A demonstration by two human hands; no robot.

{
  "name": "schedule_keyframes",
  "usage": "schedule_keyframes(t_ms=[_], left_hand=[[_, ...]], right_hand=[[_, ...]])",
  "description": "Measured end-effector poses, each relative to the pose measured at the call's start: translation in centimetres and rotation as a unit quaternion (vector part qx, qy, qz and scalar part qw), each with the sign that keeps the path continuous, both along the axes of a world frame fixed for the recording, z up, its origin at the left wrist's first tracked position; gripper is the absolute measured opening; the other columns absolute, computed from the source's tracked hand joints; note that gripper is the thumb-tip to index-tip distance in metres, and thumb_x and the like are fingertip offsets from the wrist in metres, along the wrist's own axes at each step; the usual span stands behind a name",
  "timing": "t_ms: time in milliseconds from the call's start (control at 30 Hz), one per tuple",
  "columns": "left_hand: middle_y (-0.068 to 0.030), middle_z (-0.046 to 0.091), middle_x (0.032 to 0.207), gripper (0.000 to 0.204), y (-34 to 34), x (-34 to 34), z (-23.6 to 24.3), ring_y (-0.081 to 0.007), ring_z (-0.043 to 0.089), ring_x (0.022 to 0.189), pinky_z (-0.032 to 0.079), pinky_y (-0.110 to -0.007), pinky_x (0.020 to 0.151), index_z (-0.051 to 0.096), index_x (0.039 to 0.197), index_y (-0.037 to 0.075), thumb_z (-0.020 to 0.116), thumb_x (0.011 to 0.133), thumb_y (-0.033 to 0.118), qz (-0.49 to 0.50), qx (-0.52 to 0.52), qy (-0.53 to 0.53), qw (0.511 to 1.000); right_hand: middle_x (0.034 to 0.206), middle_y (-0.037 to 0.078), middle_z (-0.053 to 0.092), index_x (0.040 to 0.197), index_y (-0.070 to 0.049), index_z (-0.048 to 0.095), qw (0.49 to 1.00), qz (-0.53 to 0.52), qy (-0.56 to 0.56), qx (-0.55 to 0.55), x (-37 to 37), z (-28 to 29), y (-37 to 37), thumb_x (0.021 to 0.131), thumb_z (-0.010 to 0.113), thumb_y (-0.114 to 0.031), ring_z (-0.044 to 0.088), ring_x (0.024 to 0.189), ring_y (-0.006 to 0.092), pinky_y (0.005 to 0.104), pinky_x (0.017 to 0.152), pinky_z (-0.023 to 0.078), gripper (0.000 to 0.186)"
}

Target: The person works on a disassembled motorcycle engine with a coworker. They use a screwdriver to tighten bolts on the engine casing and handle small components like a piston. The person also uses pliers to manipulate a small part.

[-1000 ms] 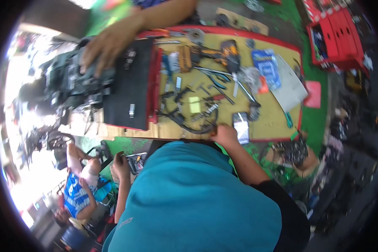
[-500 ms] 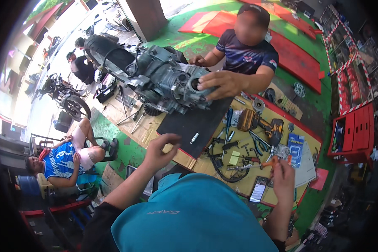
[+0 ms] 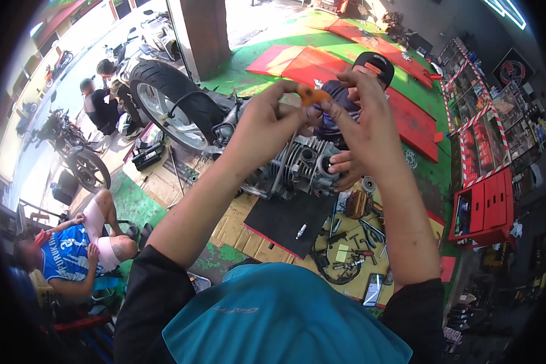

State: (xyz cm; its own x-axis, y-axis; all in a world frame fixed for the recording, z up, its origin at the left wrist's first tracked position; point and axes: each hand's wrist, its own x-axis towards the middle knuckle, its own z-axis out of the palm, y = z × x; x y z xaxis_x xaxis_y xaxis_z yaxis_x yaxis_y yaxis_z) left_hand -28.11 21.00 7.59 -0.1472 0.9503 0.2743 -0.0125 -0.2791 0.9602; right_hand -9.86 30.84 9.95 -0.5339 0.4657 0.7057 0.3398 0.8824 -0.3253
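Both my hands are raised together in front of the engine, at the height of a co-worker's head. Between their fingertips is a small orange piece [image 3: 312, 95] whose exact kind I cannot make out. My left hand [image 3: 268, 124] pinches it from the left, and my right hand [image 3: 365, 124] grips it with thumb and fingers from the right. Behind and below them is the finned motorcycle engine [image 3: 294, 167], partly covered by my left forearm. A co-worker's hand [image 3: 343, 167] rests on its near right end. A spark plug [image 3: 301, 231] lies on the black mat [image 3: 273, 223].
A tan board [image 3: 400, 261] bears a phone [image 3: 373, 290], a yellow-black power tool [image 3: 359, 204], pliers and several hand tools. A large wheel [image 3: 170, 106] stands behind my left forearm. One person [image 3: 73, 255] sits at left; a red tool cabinet [image 3: 482, 209] is at right.
My right hand has lifted the orange piece from over the tool board up to my left hand, which has also risen. My view has tilted up; the co-worker's hand stays at the engine.
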Motion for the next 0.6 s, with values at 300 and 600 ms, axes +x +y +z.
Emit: schedule_keyframes(t_ms=[300, 600], left_hand=[[-0.0161, 0.074, 0.089, 0.047, 3.1, -1.8, -3.6, -0.0182, 0.074, 0.081, 0.058, -0.029, 0.069, 0.045, 0.132, -0.007, 0.069, 0.097, 0.013, 0.167, 0.005, 0.043, 0.985], [-0.0071, 0.074, 0.083, 0.027, 4.1, -8.1, -5.1, -0.0159, 0.073, 0.081, 0.057, -0.030, 0.074, 0.067, 0.117, -0.003, 0.071, 0.094, 0.010, -0.059, -0.023, 0.273, 0.960]], right_hand=[[0.095, 0.016, 0.073, 0.126, -0.004, 0.065, 0.948, 0.034, -0.050, -0.311, -5.2, -2.1, -2.1, 0.091, 0.067, -0.009, 0.073, 0.086, 0.0213, 0.0371, 0.077, 0.055, 0.036], [0.098, 0.017, 0.072, 0.126, 0.001, 0.065, 0.926, 0.039, -0.279, -0.252, -3.5, -2.6, 1.7, 0.096, 0.062, -0.007, 0.064, 0.084, 0.0169, 0.0338, 0.079, 0.051, 0.031]])
